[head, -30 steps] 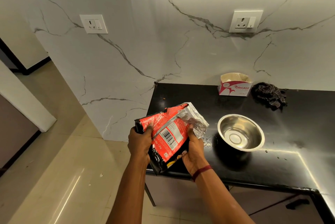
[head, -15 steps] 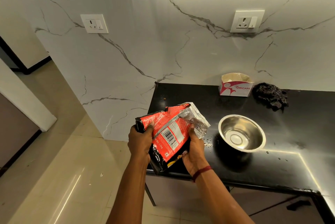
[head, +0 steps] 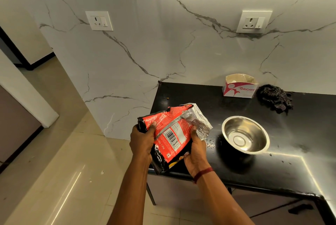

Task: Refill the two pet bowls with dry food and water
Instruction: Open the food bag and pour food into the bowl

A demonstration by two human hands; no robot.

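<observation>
The food bag (head: 170, 137), gripped by left hand (head: 143, 143) and right hand (head: 195, 150), hangs beside the apparently empty steel bowl (head: 245, 135); tip its foil mouth over the bowl slowly.

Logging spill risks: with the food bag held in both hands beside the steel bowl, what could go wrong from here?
The pet food bag's crumpled foil mouth is beside the steel bowl, not over it; tipping could scatter food on the black counter. The bag partly overhangs the counter's edge, so spills might reach the floor.
</observation>
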